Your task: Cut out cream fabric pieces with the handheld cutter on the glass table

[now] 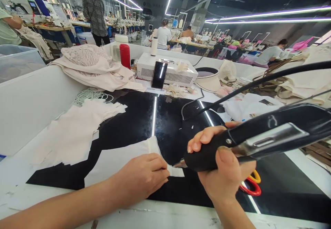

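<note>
My left hand (144, 175) is closed, its fingers curled and pressed together on the edge of a white fabric piece (113, 161). A narrow pale strip (178, 171) runs along that edge and sticks out past my fingertips. My right hand (227, 175) grips a black corded hand tool (204, 156) with a metal lever along its side. The tool's metal tip points left, at the strip close to my left fingers; whether it touches cannot be made out. Under my right hand lie scissors (254, 189) with red and yellow handles, their blades hidden.
A glossy black sheet (129, 118) covers the white table. Cut fabric pieces (69, 132) are stacked left. Behind stand a phone (159, 75), a vented white box (176, 72) and a red bottle (125, 56). The tool's black cable (238, 91) arches over the right side.
</note>
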The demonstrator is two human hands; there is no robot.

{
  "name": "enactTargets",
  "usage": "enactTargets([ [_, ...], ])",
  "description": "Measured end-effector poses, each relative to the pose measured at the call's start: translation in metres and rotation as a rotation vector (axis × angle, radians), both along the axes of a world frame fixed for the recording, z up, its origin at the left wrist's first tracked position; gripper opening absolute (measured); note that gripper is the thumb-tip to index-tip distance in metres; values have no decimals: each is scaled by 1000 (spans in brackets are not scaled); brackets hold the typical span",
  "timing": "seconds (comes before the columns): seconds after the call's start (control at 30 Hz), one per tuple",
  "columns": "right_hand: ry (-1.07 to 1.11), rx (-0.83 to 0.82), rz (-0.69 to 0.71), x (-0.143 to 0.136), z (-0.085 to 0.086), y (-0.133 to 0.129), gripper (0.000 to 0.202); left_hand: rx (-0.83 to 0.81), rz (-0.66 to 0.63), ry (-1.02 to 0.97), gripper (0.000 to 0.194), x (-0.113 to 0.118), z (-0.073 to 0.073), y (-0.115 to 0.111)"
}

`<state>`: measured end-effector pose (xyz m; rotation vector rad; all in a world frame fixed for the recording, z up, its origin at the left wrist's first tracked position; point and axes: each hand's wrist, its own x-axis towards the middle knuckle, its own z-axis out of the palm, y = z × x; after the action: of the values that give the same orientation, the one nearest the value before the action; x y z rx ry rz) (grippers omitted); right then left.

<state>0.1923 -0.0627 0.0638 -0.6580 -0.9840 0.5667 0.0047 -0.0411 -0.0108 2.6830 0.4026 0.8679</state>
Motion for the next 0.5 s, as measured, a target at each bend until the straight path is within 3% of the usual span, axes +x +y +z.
enactTargets([
  [0.5,-41,-27,6,-5,-3,1,33,52,14,-13,19,3,-1,-2],
])
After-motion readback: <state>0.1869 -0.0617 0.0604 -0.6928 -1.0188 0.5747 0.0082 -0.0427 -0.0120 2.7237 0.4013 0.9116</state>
